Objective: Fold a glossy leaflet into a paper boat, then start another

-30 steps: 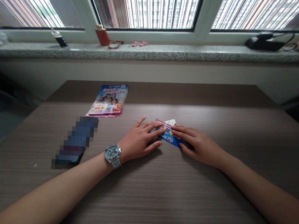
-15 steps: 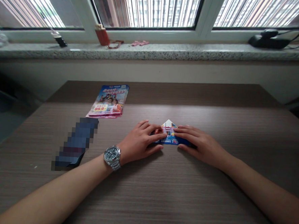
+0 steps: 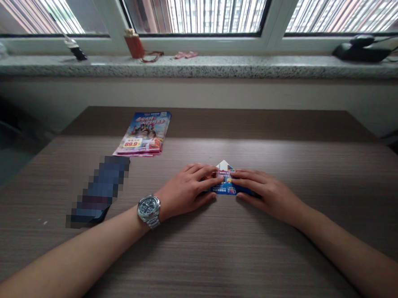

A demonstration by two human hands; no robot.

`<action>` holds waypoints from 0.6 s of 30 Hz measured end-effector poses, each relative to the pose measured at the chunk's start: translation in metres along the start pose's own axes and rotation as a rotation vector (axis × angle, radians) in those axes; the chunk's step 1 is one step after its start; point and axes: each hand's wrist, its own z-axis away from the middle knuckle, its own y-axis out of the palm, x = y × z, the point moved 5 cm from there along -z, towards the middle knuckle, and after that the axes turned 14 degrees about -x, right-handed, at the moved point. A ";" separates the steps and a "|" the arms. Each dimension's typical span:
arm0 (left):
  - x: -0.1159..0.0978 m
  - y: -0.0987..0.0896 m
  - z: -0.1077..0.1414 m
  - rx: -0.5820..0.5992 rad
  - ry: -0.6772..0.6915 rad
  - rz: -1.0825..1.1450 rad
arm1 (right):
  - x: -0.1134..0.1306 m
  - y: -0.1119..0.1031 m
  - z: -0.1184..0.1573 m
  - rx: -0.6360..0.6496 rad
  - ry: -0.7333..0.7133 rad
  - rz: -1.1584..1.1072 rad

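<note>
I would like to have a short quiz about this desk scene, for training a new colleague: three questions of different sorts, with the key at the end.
1. True or false: the watch is worn on the right wrist.
2. Fill in the blank: the large red number on the top flyer is ____.
3. Choose one: what do the left hand and the right hand both touch?
A) the top flyer
B) the folded paper
C) the window sill

Key: 1. False, it is on the left one. 2. 89.9. 3. B.
</note>
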 end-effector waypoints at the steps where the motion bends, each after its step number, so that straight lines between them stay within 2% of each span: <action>1: 0.000 0.001 0.000 0.003 0.008 0.015 | 0.000 0.000 0.000 -0.002 -0.004 -0.006; 11: -0.004 0.001 0.000 0.058 0.022 0.017 | 0.001 0.002 0.002 0.039 -0.025 -0.017; 18: -0.004 0.001 -0.001 0.051 0.007 0.033 | 0.002 0.001 0.001 0.028 -0.017 -0.029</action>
